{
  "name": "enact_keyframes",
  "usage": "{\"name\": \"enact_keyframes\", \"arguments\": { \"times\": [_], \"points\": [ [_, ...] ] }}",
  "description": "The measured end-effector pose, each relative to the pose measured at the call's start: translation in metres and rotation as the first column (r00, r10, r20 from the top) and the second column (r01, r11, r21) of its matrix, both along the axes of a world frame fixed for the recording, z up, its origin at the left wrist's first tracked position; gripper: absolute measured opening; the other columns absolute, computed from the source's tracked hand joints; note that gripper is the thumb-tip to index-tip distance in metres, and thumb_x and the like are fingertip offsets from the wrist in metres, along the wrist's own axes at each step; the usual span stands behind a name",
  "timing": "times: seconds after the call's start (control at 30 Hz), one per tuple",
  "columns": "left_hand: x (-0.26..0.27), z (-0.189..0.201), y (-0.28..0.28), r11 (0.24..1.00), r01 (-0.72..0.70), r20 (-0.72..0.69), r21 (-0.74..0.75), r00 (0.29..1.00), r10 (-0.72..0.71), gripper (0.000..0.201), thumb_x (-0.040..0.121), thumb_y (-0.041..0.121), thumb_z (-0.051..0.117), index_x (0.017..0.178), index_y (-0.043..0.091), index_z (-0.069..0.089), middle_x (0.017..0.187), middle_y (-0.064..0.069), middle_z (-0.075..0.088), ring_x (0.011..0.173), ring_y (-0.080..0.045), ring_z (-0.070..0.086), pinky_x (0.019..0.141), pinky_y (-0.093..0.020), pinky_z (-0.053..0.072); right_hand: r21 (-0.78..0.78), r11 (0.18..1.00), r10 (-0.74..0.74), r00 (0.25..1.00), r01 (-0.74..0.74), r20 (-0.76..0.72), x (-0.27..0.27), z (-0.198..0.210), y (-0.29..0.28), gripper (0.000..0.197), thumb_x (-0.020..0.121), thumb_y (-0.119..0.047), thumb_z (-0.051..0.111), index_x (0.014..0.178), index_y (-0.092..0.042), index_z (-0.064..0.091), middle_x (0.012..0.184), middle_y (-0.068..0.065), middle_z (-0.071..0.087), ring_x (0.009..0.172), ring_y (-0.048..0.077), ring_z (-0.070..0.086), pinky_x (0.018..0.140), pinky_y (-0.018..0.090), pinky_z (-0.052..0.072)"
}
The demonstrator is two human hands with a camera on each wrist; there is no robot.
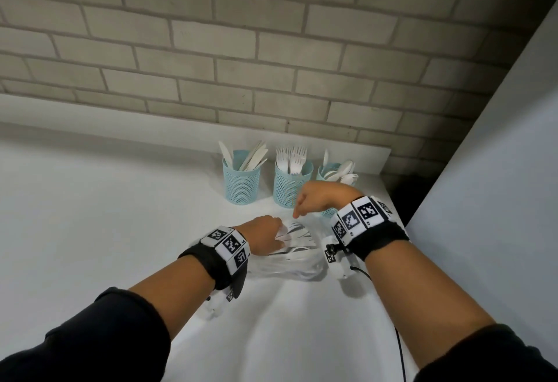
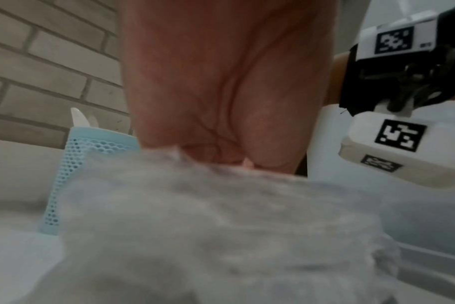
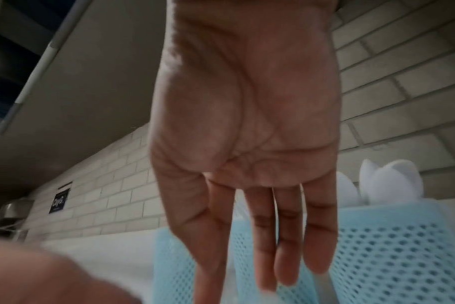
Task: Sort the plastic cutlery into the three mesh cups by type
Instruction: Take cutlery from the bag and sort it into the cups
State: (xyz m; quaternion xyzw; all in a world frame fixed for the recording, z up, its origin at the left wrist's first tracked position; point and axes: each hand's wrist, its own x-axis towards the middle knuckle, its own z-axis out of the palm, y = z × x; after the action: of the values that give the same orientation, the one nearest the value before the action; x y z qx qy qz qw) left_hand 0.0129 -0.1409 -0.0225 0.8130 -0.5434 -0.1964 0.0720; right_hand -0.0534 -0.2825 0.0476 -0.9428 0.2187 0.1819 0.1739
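Closest to me on the white surface lies a clear plastic bag with the last white cutlery in it. My left hand rests on the bag's near end, at its open top. I think the fingers are pinching the thin plastic there, but the left wrist view is too blurry to be sure. My right hand hangs just above the bag. Its fingers are straight and let go, holding nothing.

I think the pieces in the bag are very light, stiff and a bit slippery. Thin plastic like that can snap if I bend it. The bag is soft and crinkly and will slide about, so one hand should keep it still. I would take one piece by its handle, with a soft pinch, and pull it out the long way.

Farther back, by the brick wall, stand three blue mesh cups. The left cup has knives, the middle cup has forks, and the right cup has spoons. The right cup is partly hidden behind my right hand.
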Motion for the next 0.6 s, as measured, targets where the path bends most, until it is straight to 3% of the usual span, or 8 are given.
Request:
{"name": "enact_keyframes", "arguments": {
  "times": [0.13, 0.23, 0.33, 0.47, 0.6],
  "points": [
    [-0.006, -0.004, 0.000, 0.991, -0.082, 0.084, 0.105, 0.994, 0.073, 0.055, 0.093, 0.031, 0.051, 0.137, 0.005, 0.031, 0.136, -0.016, 0.042, 0.129, -0.031, 0.035, 0.102, -0.044, 0.038, -0.087, 0.992, -0.095, 0.995, 0.092, -0.027, -0.010, -0.026, 0.005, 0.036, 0.087, -0.012, 0.050, 0.121, -0.006, 0.061, 0.126, 0.010, 0.061, 0.111, 0.026, 0.058, 0.100, 0.037, 0.045],
    [-0.007, -0.006, -0.003, 0.990, -0.066, 0.123, 0.122, 0.991, 0.051, 0.054, 0.094, 0.040, 0.049, 0.133, 0.004, 0.037, 0.136, -0.016, 0.043, 0.127, -0.031, 0.040, 0.102, -0.040, 0.037, -0.074, 0.990, -0.125, 0.991, 0.121, -0.053, -0.020, -0.039, 0.008, 0.044, 0.091, -0.009, 0.045, 0.134, -0.009, 0.050, 0.139, 0.010, 0.050, 0.125, 0.027, 0.048, 0.106, 0.034, 0.038],
    [-0.006, -0.010, -0.005, 0.989, -0.059, 0.128, 0.132, 0.991, 0.042, 0.057, 0.092, 0.049, 0.048, 0.127, 0.005, 0.046, 0.130, -0.014, 0.051, 0.119, -0.029, 0.050, 0.097, -0.034, 0.039, 0.008, 0.987, -0.163, 0.986, 0.163, 0.018, -0.028, -0.050, 0.007, 0.057, 0.088, 0.000, 0.045, 0.143, -0.018, 0.040, 0.149, 0.007, 0.037, 0.135, 0.026, 0.038, 0.110, 0.032, 0.030],
    [-0.005, -0.013, -0.006, 0.989, -0.059, 0.167, 0.139, 0.985, 0.035, 0.057, 0.092, 0.048, 0.048, 0.129, 0.004, 0.043, 0.132, -0.017, 0.046, 0.121, -0.032, 0.046, 0.098, -0.038, 0.038, 0.143, 0.959, -0.273, 0.936, 0.245, 0.221, -0.035, -0.062, -0.002, 0.051, 0.084, 0.004, 0.050, 0.131, -0.015, 0.055, 0.140, 0.007, 0.050, 0.130, 0.023, 0.044, 0.109, 0.029, 0.033],
    [-0.007, -0.012, -0.005, 0.993, -0.048, 0.186, 0.110, 0.982, 0.027, 0.057, 0.091, 0.045, 0.051, 0.130, 0.006, 0.038, 0.132, -0.016, 0.042, 0.120, -0.032, 0.046, 0.097, -0.039, 0.039, 0.328, 0.895, -0.418, 0.827, 0.303, 0.375, -0.039, -0.067, -0.008, 0.039, 0.084, 0.006, 0.051, 0.117, -0.008, 0.066, 0.127, 0.008, 0.061, 0.122, 0.021, 0.052, 0.108, 0.028, 0.036]
  ]
}}
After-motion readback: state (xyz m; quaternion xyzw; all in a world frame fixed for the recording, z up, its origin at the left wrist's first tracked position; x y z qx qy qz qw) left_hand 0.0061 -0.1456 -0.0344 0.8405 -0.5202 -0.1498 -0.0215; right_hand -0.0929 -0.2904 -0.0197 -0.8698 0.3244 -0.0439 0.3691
